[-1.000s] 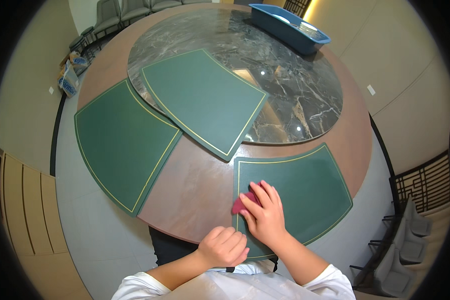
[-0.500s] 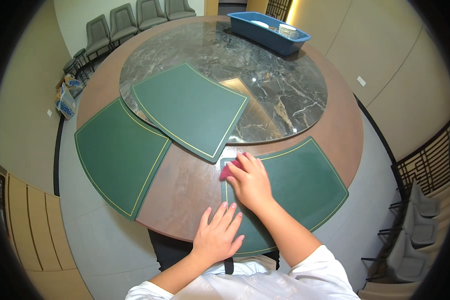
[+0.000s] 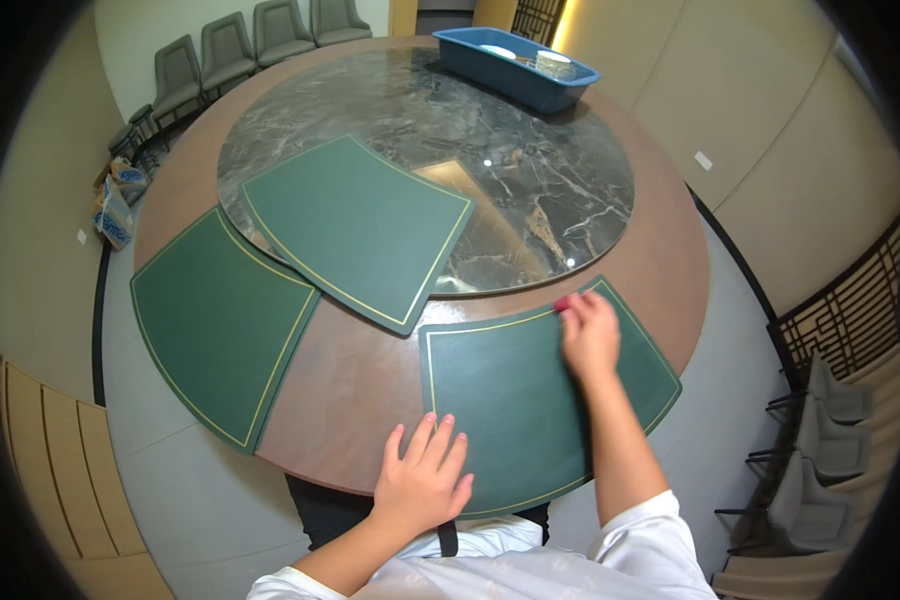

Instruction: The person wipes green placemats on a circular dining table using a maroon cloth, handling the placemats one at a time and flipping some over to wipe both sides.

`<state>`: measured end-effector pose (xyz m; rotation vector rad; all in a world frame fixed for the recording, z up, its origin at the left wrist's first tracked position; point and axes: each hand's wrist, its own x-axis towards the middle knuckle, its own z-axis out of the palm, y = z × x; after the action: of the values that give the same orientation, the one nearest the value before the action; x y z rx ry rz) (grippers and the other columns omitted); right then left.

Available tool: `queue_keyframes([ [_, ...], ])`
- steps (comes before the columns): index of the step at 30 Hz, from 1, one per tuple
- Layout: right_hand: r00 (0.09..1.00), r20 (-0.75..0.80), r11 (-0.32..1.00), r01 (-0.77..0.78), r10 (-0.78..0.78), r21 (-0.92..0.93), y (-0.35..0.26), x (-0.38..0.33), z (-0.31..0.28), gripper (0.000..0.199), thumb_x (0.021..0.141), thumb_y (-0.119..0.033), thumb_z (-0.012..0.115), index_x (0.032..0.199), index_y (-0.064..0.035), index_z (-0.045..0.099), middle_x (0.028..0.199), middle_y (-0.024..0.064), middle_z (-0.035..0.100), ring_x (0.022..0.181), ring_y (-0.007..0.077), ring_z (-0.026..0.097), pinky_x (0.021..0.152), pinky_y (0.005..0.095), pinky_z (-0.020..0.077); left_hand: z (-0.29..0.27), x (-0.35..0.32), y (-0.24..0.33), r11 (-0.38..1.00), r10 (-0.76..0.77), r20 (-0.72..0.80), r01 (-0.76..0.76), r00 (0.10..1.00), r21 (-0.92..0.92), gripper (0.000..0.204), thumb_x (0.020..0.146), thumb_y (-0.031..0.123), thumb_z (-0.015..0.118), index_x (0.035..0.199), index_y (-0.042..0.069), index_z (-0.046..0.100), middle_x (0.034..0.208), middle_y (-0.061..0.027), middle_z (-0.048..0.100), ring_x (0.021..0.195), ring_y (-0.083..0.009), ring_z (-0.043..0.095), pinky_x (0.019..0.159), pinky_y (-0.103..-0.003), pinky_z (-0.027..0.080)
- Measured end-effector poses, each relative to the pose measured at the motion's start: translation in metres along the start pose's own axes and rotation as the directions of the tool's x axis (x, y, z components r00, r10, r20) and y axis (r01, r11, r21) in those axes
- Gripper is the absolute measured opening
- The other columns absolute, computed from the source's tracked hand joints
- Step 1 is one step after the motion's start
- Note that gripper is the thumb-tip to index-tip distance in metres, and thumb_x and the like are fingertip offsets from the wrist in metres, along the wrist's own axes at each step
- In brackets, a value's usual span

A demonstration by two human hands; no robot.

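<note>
Closed around a bunched red cloth (image 3: pixel 564 302), my right hand (image 3: pixel 592 335) presses near the far right corner of a green placemat (image 3: pixel 510 400) with a gold border line. Most of the cloth is hidden under the fingers. My left hand (image 3: pixel 420 478) lies flat with fingers spread, over the table's front edge and the near left side of that same placemat. A second green placemat (image 3: pixel 225 325) rests on the wooden table rim to the left. A third placemat (image 3: pixel 355 230) lies partly on the dark marble turntable (image 3: pixel 530 170) and overhangs its near edge.
A blue plastic tub (image 3: pixel 510 75) holding white dishes stands on the turntable's far side. The round brown table (image 3: pixel 330 400) curves around it. Grey chairs (image 3: pixel 228 50) line the far left wall, and more chairs (image 3: pixel 830 440) stand at the right. Bags (image 3: pixel 112 212) sit on the floor at left.
My right hand has wiped the cloth from the placemat's far left corner across to its far right corner. My left hand stays almost in place. The whole view has shifted slightly.
</note>
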<state>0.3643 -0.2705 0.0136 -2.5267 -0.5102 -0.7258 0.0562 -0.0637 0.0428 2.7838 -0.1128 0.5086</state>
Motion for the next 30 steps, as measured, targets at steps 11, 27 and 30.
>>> queue_keyframes([
  [11,0.861,0.307,0.893,0.303,-0.406,0.333,-0.129,-0.050,-0.059,0.021,0.088,-0.018,0.082,0.109,-0.0129,0.079,0.132,0.0128,0.072,0.128,0.0421,0.066,0.110,0.0552,0.0540,0.005,-0.010,-0.006,1.000,-0.011,-0.040,0.010,0.999,-0.024,0.051,0.080,0.032,0.080,0.126,0.011,0.080,0.140,-0.0185,0.070,0.137,-0.0409,0.061,0.115,-0.064,0.044],
  [27,0.970,0.105,0.976,-0.216,0.218,-0.025,0.046,0.065,0.017,0.030,0.101,-0.029,0.077,0.123,-0.0107,0.084,0.141,0.0143,0.072,0.135,0.0357,0.066,0.113,0.0482,0.0539,0.003,-0.007,-0.004,0.997,-0.028,-0.099,0.021,0.995,-0.073,0.045,0.084,0.027,0.078,0.123,0.005,0.079,0.137,-0.0184,0.072,0.136,-0.0387,0.063,0.113,-0.061,0.045],
  [30,0.979,0.112,0.986,-0.167,0.169,-0.024,0.044,0.062,0.012,0.030,0.101,-0.029,0.077,0.124,-0.0110,0.084,0.138,0.0145,0.073,0.133,0.0365,0.066,0.112,0.0491,0.0544,0.005,-0.005,-0.005,0.997,-0.030,-0.098,0.023,0.995,-0.070,0.046,0.085,0.027,0.078,0.125,0.005,0.079,0.138,-0.0181,0.072,0.136,-0.0385,0.063,0.114,-0.061,0.045],
])
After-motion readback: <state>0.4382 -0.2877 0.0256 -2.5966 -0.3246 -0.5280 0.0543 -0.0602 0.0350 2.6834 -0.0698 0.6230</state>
